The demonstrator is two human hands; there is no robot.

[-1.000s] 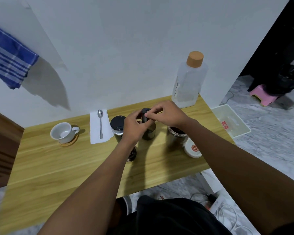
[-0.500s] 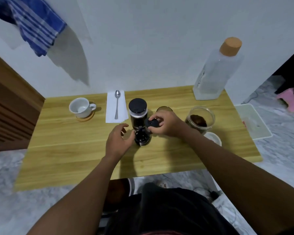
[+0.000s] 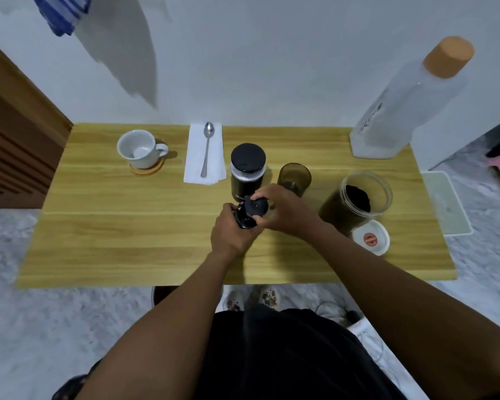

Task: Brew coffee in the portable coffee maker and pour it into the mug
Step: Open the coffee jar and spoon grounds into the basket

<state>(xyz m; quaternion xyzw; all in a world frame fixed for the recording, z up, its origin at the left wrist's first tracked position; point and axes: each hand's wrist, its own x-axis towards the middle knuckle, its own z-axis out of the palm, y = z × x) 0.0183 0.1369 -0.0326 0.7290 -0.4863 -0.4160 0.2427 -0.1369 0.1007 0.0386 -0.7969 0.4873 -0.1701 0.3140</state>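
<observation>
Head view, single frame.

Centre of frame: the left hand point(image 3: 232, 236) is gripping a small black part point(image 3: 243, 222), fingers point(image 3: 228, 210) wrapped round it, holding it down near the surface point(image 3: 122, 243). The right hand point(image 3: 287, 210) is pinching a round black cap point(image 3: 257, 207) by its rim and holding it tilted against the top of the part. I cannot tell whether any thread is engaging; it is too small to see.

Judgement: the step looks like fitting the cap to, or twisting it off, this piece of the maker. Doing it well means:
- bracing the part upright with the left hand
- levelling the cap before turning
- turning with the fingertips only and not forcing it

The risks I am expecting are cross-threading and tipping out the contents.

Task things: the maker point(image 3: 247, 168), black-topped, is standing just above the hands. The mug point(image 3: 139, 148) is sitting at upper left, well apart from them and looking empty.

Count:
- mug 1, on coaster point(image 3: 153, 170) 1
- spoon point(image 3: 208, 148) 1, lying on napkin point(image 3: 195, 166) 1
- maker 1
- brown cup point(image 3: 295, 177) 1
- open jar point(image 3: 383, 194) of grounds 1, with its lid point(image 3: 371, 238) 1 lying below it
- bottle point(image 3: 410, 102) 1, upper right
- towel point(image 3: 61, 13) 1, upper left
- tray point(image 3: 445, 203) 1, right edge
</observation>
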